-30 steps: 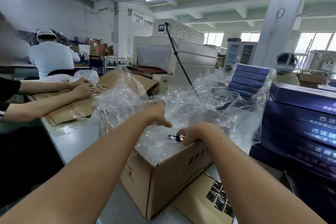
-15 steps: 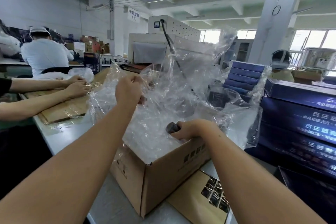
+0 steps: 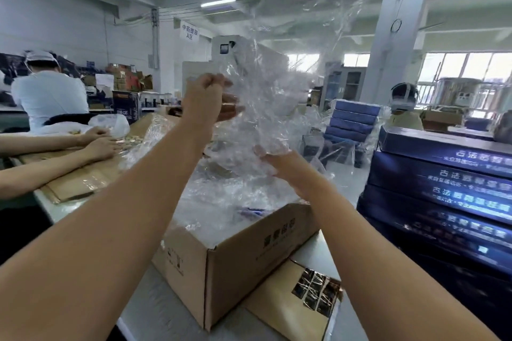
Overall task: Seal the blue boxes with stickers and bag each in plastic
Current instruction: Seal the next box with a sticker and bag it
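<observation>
A clear plastic bag (image 3: pixel 266 97) is lifted high above an open cardboard carton (image 3: pixel 235 266) full of crumpled clear plastic. My left hand (image 3: pixel 206 97) is closed on the bag's left edge at chest height. Lower and to the right, my right hand (image 3: pixel 277 159) grips the bag's bottom edge. Dark blue boxes (image 3: pixel 443 183) with pale lettering are stacked at the right, close to my right forearm. A second stack of blue boxes (image 3: pixel 352 124), partly wrapped in plastic, stands farther back on the table.
A flat tan card with small dark stickers (image 3: pixel 302 302) lies against the carton's front right. Another person's two forearms (image 3: pixel 69 152) rest on flattened cardboard at the left. A seated worker in white (image 3: pixel 47 91) faces away. A grey machine stands behind the raised bag.
Both hands rose out of the carton. The left hand pulled a clear bag upward, and the right hand left the small dark object in the carton and took the bag's lower edge.
</observation>
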